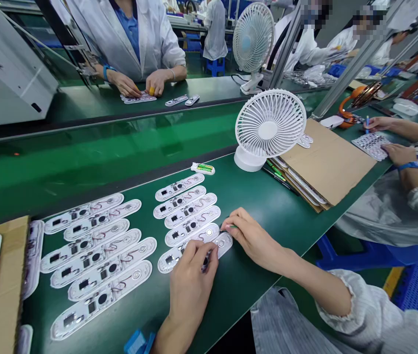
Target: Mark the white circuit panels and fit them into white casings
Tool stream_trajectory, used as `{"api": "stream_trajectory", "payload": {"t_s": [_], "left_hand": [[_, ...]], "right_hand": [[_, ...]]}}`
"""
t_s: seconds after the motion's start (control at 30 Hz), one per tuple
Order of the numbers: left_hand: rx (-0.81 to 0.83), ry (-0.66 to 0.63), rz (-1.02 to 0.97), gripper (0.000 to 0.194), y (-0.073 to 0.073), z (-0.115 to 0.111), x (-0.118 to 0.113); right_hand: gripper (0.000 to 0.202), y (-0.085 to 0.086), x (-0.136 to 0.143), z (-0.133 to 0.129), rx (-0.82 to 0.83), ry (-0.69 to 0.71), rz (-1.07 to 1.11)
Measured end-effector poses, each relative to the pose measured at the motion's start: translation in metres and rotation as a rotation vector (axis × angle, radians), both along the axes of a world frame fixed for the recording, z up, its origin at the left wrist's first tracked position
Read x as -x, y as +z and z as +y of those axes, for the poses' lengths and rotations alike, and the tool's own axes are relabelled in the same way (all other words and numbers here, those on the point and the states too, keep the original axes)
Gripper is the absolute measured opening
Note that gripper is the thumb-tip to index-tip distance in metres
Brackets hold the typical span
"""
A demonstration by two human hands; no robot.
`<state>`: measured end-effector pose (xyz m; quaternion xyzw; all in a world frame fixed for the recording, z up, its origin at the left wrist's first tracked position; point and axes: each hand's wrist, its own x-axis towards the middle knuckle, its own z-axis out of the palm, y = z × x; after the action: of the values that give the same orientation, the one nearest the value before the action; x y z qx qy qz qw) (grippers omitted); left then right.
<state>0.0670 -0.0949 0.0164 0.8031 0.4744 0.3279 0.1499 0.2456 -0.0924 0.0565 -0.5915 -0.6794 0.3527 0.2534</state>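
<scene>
Two groups of white oval casings with circuit parts lie on the green table: a left group [100, 263] and a middle group [193, 225]. My left hand [194, 275] is over the nearest casing [225, 244] of the middle group, its fingers pinched together at the casing; what they grip is hidden. My right hand [255, 241] is at that casing's right end, thumb and forefinger closed on a thin green-and-dark tool, mostly hidden. Just beyond the middle group lies a small white holder with green batteries [203, 168].
A white fan [270, 130] stands at the table's back edge beside stacked cardboard [328, 162]. More cardboard [6, 295] with casings is at the left. Beyond the green conveyor [120, 147] a co-worker's hands [138, 84] handle parts; another person's hands [396, 140] are at the right.
</scene>
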Motion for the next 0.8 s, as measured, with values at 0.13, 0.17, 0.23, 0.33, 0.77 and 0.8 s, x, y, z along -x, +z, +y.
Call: {"api": "stream_trajectory", "payload": {"t_s": [0.13,0.17,0.23,0.33,0.77,0.8], "left_hand": [[-0.008,0.003,0.032,0.023,0.001,0.001,-0.001],[-0.011,0.006,0.043,0.024,0.001,0.001,-0.001],[-0.021,0.010,0.068,0.025,0.002,0.001,-0.001],[-0.034,-0.006,0.095,0.027,0.003,0.001,-0.001],[-0.082,0.006,0.128,0.027,-0.002,-0.001,-0.001],[-0.083,0.007,0.128,0.027,-0.002,-0.001,-0.001]], "right_hand": [[0.034,0.014,-0.009,0.002,-0.091,-0.014,-0.147],[0.035,0.016,-0.010,0.003,-0.098,-0.009,-0.159],[0.036,0.017,-0.011,0.004,-0.059,-0.004,-0.093],[0.034,0.012,-0.008,0.004,0.053,-0.037,0.089],[0.018,-0.013,0.000,0.001,-0.058,-0.124,0.260],[0.016,-0.014,0.001,0.001,-0.053,-0.154,0.280]]}}
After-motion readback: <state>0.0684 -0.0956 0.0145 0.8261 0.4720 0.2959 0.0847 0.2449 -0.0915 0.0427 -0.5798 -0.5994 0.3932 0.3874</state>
